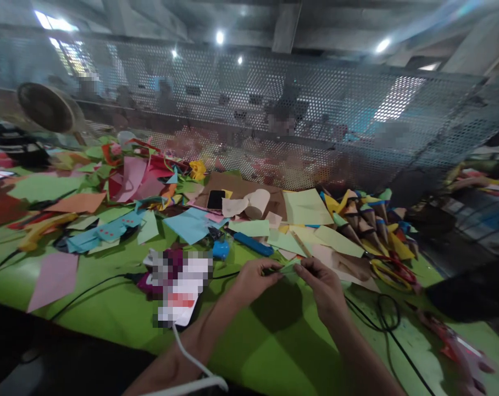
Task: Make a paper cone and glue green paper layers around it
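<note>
A small piece of green paper [289, 269] is pinched between my two hands above the green tabletop [249, 352]. My left hand [255, 279] grips its left edge with thumb and fingertips, and my right hand [321, 280] grips its right edge. Just beyond my hands lie a blue utility knife [253, 243] and flat sheets of pale paper [342, 241]. To the left of my left forearm is a white phone-like device [192, 291], partly blurred out, with a white cable [187, 352] running from it.
A glue gun [47, 228] and colored paper scraps [129, 179] cover the left side. Paper cones [365, 220] and yellow-handled scissors [392, 274] sit at right. A black cable [383, 324] loops near a red-handled tool [455, 344]. A perforated metal screen [249, 115] and a fan [47, 107] stand behind.
</note>
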